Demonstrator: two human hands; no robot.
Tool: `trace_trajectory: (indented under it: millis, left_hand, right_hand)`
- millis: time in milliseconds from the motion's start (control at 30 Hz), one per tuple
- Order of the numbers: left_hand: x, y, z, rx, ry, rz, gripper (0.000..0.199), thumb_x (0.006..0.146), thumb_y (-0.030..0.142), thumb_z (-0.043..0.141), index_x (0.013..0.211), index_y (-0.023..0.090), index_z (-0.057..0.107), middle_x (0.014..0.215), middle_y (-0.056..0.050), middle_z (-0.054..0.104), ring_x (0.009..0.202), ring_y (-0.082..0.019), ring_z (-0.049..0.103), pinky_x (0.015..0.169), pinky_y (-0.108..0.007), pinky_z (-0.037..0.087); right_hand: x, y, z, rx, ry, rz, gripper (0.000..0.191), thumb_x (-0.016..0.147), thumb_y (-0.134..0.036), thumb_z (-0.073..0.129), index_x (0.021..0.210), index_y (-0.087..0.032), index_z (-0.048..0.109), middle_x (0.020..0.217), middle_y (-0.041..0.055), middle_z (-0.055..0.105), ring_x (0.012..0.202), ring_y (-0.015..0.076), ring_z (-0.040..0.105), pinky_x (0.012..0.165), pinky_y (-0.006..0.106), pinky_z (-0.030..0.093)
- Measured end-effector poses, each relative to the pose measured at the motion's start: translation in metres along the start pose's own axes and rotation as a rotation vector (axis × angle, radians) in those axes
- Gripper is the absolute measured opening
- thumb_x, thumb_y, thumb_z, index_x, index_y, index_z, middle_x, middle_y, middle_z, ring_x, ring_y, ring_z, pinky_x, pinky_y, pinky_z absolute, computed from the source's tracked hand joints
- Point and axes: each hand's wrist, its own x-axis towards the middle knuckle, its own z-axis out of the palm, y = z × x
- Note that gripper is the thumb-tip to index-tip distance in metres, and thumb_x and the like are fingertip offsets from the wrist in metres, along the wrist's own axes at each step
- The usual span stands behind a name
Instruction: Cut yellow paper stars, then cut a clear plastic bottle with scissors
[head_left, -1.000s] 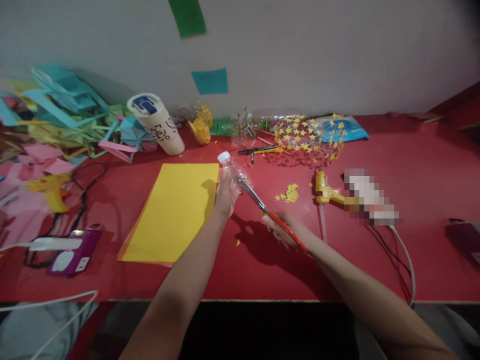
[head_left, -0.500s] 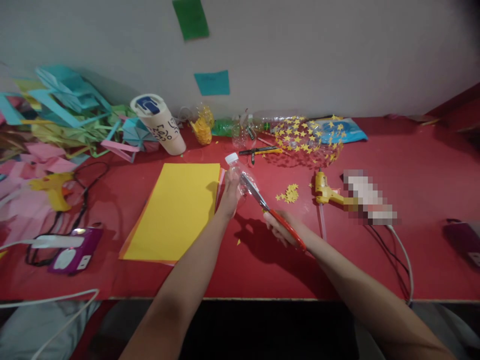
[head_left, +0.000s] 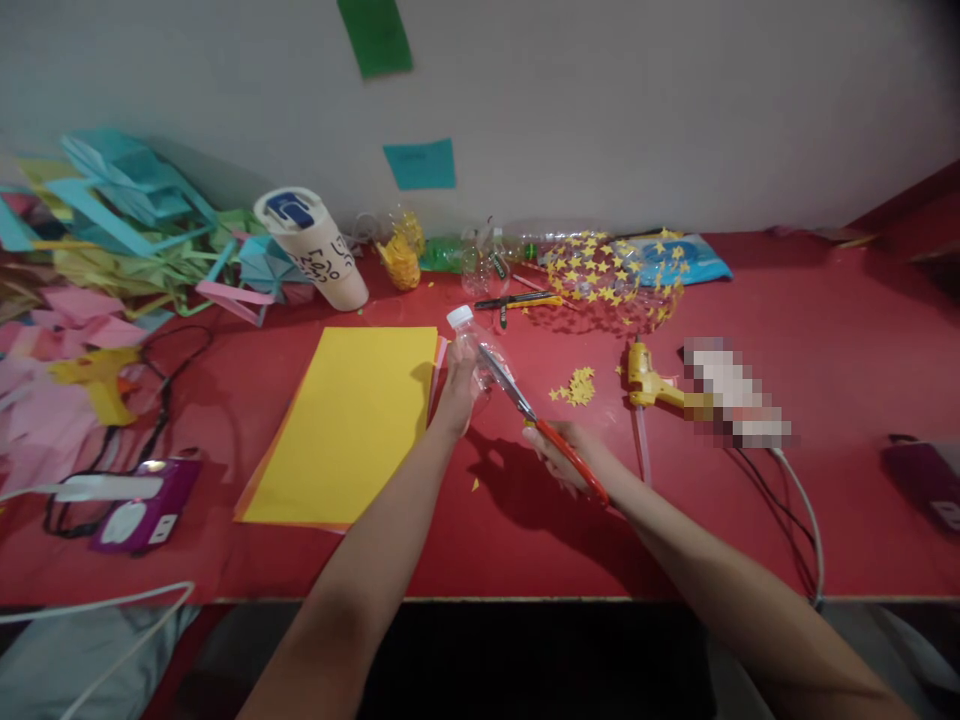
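Observation:
My left hand (head_left: 459,385) is closed around a clear plastic bottle (head_left: 491,352) with a white cap, tilted so the cap points up and left. In my right hand (head_left: 561,452) is a pair of scissors (head_left: 568,458) with red handles. Its metal blades lie against the bottle's side, beside my left fingers; whether they cut into the plastic I cannot make out. Just left of my left hand lies a stack of coloured paper (head_left: 352,420), yellow on top. A small pile of yellow paper stars (head_left: 579,386) lies right of the bottle.
A yellow glue gun (head_left: 649,378) lies on the right, another glue gun (head_left: 97,383) on the left by a purple extension socket (head_left: 146,505). Behind are a white tumbler (head_left: 319,250), pens (head_left: 514,300) and a star-covered clear bottle (head_left: 611,275). Folded paper (head_left: 135,190) heaps up at left.
The whole view has shifted very slightly. Both hands keep their hold on the bottle and the scissors, with the blades in nearly the same place.

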Motion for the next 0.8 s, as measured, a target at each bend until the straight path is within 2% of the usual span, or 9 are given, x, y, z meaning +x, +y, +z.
trace_trajectory:
  millis: [100,267,400,633,733,800]
  left_hand:
    - [-0.002,0.0,0.001,0.033,0.004,0.062,0.042,0.08,0.043,0.072,0.117,0.033,0.059,0.134,-0.007,0.061,0.141,-0.027,0.045,0.106,-0.042,0.046]
    - [-0.006,-0.005,-0.003,0.161,0.004,0.065,0.033,0.084,0.038,0.069,0.115,0.034,0.062,0.138,-0.002,0.057,0.141,-0.024,0.044,0.106,-0.039,0.047]
    - [-0.006,-0.007,-0.005,0.203,0.001,0.078,0.039,0.084,0.04,0.068,0.121,0.035,0.059,0.143,-0.002,0.054,0.145,-0.025,0.038,0.108,-0.039,0.046]
    - [-0.005,-0.007,-0.004,0.302,-0.063,0.058,0.051,0.089,0.046,0.059,0.137,0.039,0.045,0.156,0.0,0.04,0.15,-0.027,0.028,0.115,-0.044,0.038]
    - [-0.005,-0.007,-0.004,0.3,-0.054,0.065,0.049,0.089,0.044,0.059,0.136,0.038,0.046,0.159,0.001,0.035,0.15,-0.027,0.029,0.115,-0.043,0.038]
    - [-0.005,-0.007,-0.004,0.295,-0.041,0.074,0.047,0.088,0.043,0.06,0.133,0.036,0.048,0.157,-0.001,0.038,0.149,-0.027,0.031,0.114,-0.042,0.039]
  right_hand:
    - [0.0,-0.001,-0.002,0.015,-0.033,-0.024,0.057,0.073,-0.077,0.058,0.061,-0.025,0.039,0.037,-0.0109,0.034,0.027,0.0067,0.035,0.031,0.021,0.031]
    - [0.004,0.0,-0.004,0.038,-0.048,-0.064,0.057,0.076,-0.08,0.049,0.067,-0.024,0.041,0.037,-0.0116,0.037,0.026,0.0069,0.036,0.033,0.021,0.036]
    - [0.003,-0.001,-0.004,0.047,-0.056,-0.085,0.06,0.071,-0.083,0.05,0.066,-0.024,0.041,0.036,-0.0119,0.037,0.026,0.007,0.037,0.035,0.022,0.038]
    - [-0.005,-0.01,-0.003,0.035,-0.002,-0.008,0.056,0.075,-0.077,0.053,0.063,-0.025,0.037,0.036,-0.0118,0.033,0.025,0.0065,0.035,0.03,0.021,0.032]
    - [-0.006,-0.013,-0.003,0.017,0.005,0.021,0.056,0.075,-0.077,0.053,0.061,-0.025,0.037,0.035,-0.011,0.033,0.025,0.0065,0.034,0.028,0.021,0.03]
    - [-0.006,-0.013,-0.004,0.023,-0.01,-0.012,0.058,0.073,-0.079,0.053,0.061,-0.024,0.038,0.035,-0.0105,0.035,0.025,0.0065,0.036,0.029,0.02,0.032]
